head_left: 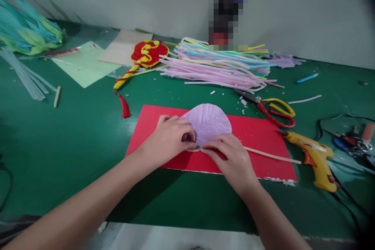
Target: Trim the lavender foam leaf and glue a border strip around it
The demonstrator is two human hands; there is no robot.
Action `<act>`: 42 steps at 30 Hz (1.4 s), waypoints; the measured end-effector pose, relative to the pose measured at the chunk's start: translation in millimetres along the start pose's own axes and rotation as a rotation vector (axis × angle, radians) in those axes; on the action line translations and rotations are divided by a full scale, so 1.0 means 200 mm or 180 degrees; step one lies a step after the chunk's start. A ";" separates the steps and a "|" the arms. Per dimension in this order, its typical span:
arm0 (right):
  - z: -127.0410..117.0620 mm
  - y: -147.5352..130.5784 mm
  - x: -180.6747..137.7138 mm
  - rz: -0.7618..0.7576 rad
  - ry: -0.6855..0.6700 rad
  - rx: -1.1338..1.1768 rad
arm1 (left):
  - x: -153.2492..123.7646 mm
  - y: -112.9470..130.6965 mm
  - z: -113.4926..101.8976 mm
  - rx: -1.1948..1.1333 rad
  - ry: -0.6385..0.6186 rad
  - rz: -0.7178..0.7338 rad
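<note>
A rounded lilac piece (pixel 206 119), made of pipe cleaners laid side by side in a slanted pattern, rests on a red board (pixel 260 129). My left hand (pixel 174 133) is closed at its lower left edge, thumb and fingers gripping it. At the lower tip my right hand (pixel 233 156) pinches a pale pipe cleaner (pixel 272 156), whose free end trails right past the board's edge. Both sets of fingertips nearly meet at that tip, and they partly hide the join.
Behind lie a heap of lilac pipe cleaners (pixel 216 72) and a red-and-yellow fan-shaped ornament (pixel 149 52). Scissors (pixel 278 111) and a yellow glue gun (pixel 316 156) with its cord are at right. Glue sticks (pixel 27 74) and green paper (pixel 84 64) are at left.
</note>
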State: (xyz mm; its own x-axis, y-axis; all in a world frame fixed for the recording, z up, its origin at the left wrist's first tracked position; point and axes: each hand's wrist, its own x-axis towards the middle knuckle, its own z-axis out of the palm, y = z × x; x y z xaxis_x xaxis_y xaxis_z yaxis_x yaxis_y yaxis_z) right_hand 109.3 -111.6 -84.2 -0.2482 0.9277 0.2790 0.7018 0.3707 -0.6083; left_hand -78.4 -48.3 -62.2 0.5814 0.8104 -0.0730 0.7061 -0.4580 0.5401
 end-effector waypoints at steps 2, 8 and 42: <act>0.00 0.00 0.00 0.0019 -0.0024 0.0031 | 0.01 -0.01 0.00 0.0051 -0.0033 0.0000; 0.00 0.00 0.00 0.0032 -0.0054 0.0057 | 0.04 0.01 -0.02 0.0162 -0.0169 -0.0066; -0.01 0.00 0.01 0.0235 -0.0099 0.0236 | -0.05 0.02 -0.06 0.0109 0.0037 0.0237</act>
State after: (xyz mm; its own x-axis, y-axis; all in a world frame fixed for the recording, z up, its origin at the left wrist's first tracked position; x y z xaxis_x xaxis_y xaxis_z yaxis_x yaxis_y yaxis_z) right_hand 110.0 -109.0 -83.1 -0.2191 0.9531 0.2088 0.6679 0.3025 -0.6800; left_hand -86.6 -54.1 -48.9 0.6283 0.7776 -0.0238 0.6745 -0.5293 0.5147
